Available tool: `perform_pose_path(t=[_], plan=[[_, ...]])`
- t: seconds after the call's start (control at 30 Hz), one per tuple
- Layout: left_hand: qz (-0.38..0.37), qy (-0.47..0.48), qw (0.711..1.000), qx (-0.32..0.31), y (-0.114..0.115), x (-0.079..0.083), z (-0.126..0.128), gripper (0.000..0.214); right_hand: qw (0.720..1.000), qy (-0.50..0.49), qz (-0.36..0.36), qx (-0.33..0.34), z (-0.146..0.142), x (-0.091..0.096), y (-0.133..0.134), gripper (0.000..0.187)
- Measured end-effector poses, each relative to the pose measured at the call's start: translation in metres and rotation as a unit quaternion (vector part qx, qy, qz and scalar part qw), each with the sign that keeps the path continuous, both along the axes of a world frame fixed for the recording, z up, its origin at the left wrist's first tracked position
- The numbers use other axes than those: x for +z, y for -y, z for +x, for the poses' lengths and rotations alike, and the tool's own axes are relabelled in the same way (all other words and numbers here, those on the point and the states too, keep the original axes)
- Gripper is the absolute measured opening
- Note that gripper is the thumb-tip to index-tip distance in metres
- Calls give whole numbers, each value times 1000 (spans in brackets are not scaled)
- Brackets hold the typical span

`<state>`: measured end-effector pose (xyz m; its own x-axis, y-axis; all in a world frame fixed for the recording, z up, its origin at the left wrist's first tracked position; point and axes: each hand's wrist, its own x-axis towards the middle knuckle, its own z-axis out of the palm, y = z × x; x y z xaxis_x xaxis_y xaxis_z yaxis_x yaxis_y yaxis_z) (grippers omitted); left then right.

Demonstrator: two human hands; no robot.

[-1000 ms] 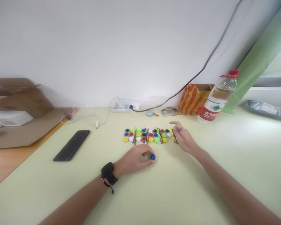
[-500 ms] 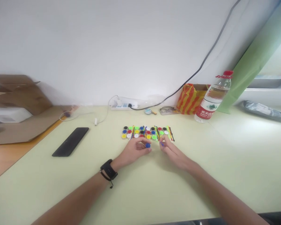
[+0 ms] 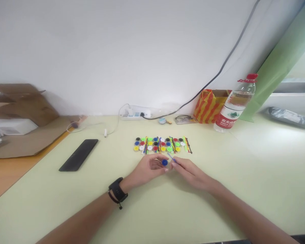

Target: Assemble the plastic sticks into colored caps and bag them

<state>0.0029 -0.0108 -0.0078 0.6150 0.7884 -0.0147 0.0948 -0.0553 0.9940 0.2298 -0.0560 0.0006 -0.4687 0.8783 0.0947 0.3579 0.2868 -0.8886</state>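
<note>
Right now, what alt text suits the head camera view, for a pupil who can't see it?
The person's left hand holds a small blue disc close to a thin blue stick in the right hand. Beyond, rows of colourful discs and sticks lie on a pale green table, with a black slab to the left, a red-capped bottle to the right.

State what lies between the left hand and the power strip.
The head view shows coloured discs and sticks between the left hand and power strip.

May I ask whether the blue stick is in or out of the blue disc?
Out: a gap shows between the blue stick in the right hand and the blue disc in the left hand.
</note>
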Motion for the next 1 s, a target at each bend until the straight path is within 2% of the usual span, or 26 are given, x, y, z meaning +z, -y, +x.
perform_pose_path(t=[0.1, 0.23, 0.37, 0.5, 0.77, 1.0], plan=[[-3, 3, 1000, -22, 1, 1, -1, 45, 999, -16, -15, 33, 1, 5, 3, 27], [15, 2, 1000, -19, 0, 1, 0, 46, 1000, -16, -13, -19, 1, 2, 5, 21], [49, 5, 999, -14, 2, 5, 3, 36, 1000, -23, 6, -10, -2, -5, 1, 22], [64, 4, 998, -8, 4, 8, 6, 30, 999, -32, 16, -31, -7, -11, -3, 22], [104, 11, 994, 24, 5, 0, 9, 26, 997, -46, 22, -62, -7, -16, -6, 15], [178, -27, 982, 51, 5, 0, 7, 21, 994, -35, 42, -92, -1, -16, -10, 15]])
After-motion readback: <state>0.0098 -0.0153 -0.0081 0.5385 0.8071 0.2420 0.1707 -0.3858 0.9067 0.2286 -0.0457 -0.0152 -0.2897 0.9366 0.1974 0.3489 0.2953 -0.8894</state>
